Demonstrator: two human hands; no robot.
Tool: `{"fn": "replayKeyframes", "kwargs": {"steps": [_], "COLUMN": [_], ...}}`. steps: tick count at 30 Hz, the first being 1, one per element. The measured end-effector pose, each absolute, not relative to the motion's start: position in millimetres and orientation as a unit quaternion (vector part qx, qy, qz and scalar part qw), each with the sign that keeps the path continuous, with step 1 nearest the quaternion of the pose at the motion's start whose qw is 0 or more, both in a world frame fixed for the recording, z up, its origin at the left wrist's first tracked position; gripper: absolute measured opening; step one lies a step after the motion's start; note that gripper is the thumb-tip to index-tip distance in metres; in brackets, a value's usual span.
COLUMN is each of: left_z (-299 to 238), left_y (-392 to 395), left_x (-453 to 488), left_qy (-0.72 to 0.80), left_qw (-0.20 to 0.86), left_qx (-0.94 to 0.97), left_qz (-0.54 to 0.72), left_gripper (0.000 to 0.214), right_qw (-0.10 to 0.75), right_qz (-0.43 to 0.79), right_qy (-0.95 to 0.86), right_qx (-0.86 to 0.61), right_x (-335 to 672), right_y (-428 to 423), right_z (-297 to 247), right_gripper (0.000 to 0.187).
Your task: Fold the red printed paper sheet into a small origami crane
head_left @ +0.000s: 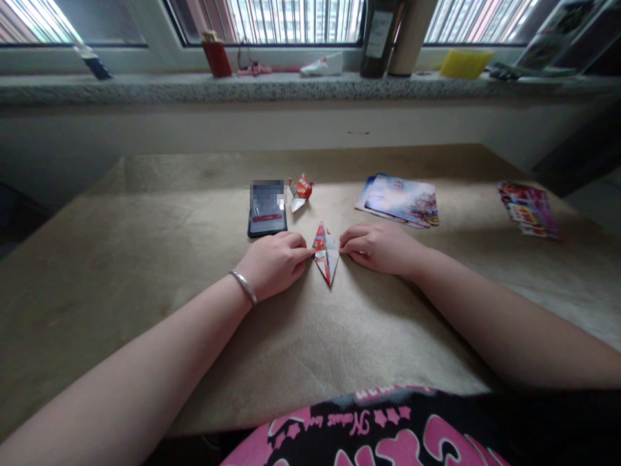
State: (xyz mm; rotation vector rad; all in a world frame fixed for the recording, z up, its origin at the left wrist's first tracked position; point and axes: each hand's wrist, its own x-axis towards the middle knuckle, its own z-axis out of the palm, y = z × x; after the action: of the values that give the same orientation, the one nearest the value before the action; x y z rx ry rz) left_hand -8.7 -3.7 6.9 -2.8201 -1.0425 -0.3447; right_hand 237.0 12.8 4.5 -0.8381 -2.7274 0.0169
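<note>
A folded paper diamond, red print on its left half and pale grey on its right, lies on the table with one point toward me. My left hand, a silver bangle on its wrist, is closed, with thumb and fingertips at the diamond's left corner. From the other side my right hand is closed too, its fingertips at the right corner. Just beyond stands a finished red and white origami crane. Beside it lies a phone with its screen lit and partly blurred.
Blue and purple printed cards lie in a stack behind my right hand. Farther right are fanned red and pink cards. Along the granite windowsill stand a red bottle, a dark bottle and a yellow block.
</note>
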Motion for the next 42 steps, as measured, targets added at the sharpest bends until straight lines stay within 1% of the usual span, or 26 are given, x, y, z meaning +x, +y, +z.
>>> {"fn": "replayKeyframes", "kwargs": {"steps": [6, 14, 16, 19, 21, 24, 30, 34, 42], "left_z": [5.6, 2.7, 3.1, 3.8, 3.4, 1.7, -2.3, -5.6, -4.4], "left_y": [2.1, 4.3, 3.8, 3.4, 3.1, 1.8, -4.1, -3.8, -5.6], "left_x": [-15.6, -15.0, -14.1, -12.9, -12.1, -10.5, -6.2, -5.0, -2.0], "left_qy": [-0.319, -0.253, -0.237, -0.213, -0.203, -0.206, -0.253, -0.259, -0.263], "left_qw": [0.017, 0.016, 0.01, 0.004, 0.001, 0.001, 0.016, -0.003, -0.011], "left_qx": [-0.938, -0.953, -0.957, -0.962, -0.964, -0.966, -0.955, -0.956, -0.954], "left_qz": [-0.138, -0.164, -0.168, -0.173, -0.169, -0.154, -0.155, -0.14, -0.144], "left_gripper": [0.025, 0.022, 0.022, 0.022, 0.026, 0.032, 0.033, 0.036, 0.035], "right_qw": [0.154, 0.187, 0.185, 0.159, 0.14, 0.135, 0.148, 0.17, 0.188], "right_qz": [0.025, 0.074, 0.072, 0.048, 0.032, 0.023, -0.003, -0.029, 0.001], "right_qy": [-0.937, -0.913, -0.91, -0.913, -0.916, -0.915, -0.917, -0.924, -0.938], "right_qx": [-0.312, -0.354, -0.364, -0.372, -0.374, -0.38, -0.37, -0.34, -0.291], "right_x": [236.0, 233.9, 232.3, 229.9, 228.8, 228.8, 231.7, 232.6, 233.6], "right_y": [10.2, 8.7, 7.5, 4.7, 3.1, 3.2, 10.1, 13.0, 17.3], "right_z": [3.2, -0.2, 2.1, 6.6, 7.9, 5.0, -4.4, -3.3, -3.9], "right_gripper": [0.022, 0.018, 0.022, 0.03, 0.035, 0.038, 0.036, 0.034, 0.025]}}
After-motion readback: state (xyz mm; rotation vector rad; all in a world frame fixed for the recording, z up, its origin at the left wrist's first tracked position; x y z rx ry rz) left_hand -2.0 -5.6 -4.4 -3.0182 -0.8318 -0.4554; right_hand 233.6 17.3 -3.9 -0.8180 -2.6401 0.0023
